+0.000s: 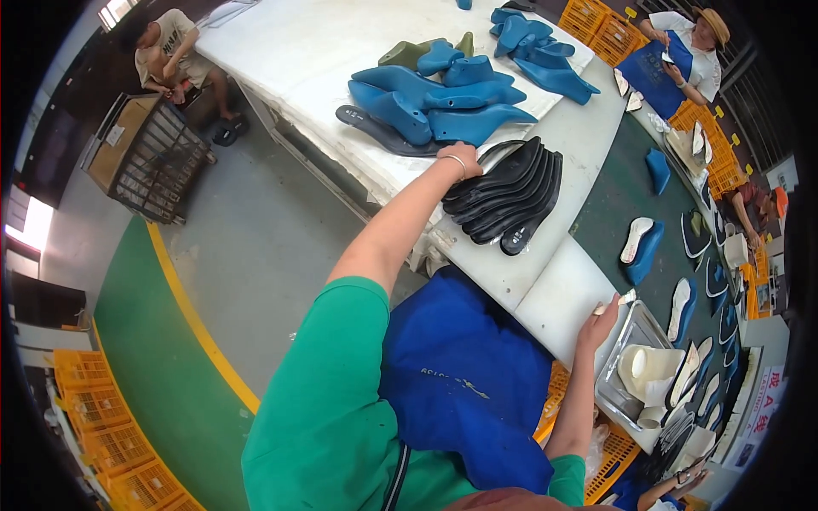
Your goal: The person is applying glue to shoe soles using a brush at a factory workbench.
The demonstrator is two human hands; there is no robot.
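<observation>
My left hand [461,159] is stretched forward, its fingers closed on the near end of a black shoe sole [362,122]. That sole lies along the front of a heap of blue shoe lasts [409,98], partly hidden by them. Just right of this hand, several black soles [511,192] overlap in a fanned row on the white table. My right hand [600,321] is closed around a slim pale tool with a whitish tip [628,297], perhaps a brush. It hovers by the table's edge, beside a metal tray [635,319] with a white cup [639,364] in it.
A dark green conveyor [622,187] runs along the right, carrying blue lasts, pale insoles and black soles. More blue lasts [532,47] lie farther back. Co-workers [690,51] are across the conveyor; another person [166,51] sits far left behind a wheeled cart [141,157]. Yellow crates [106,426] stand lower left.
</observation>
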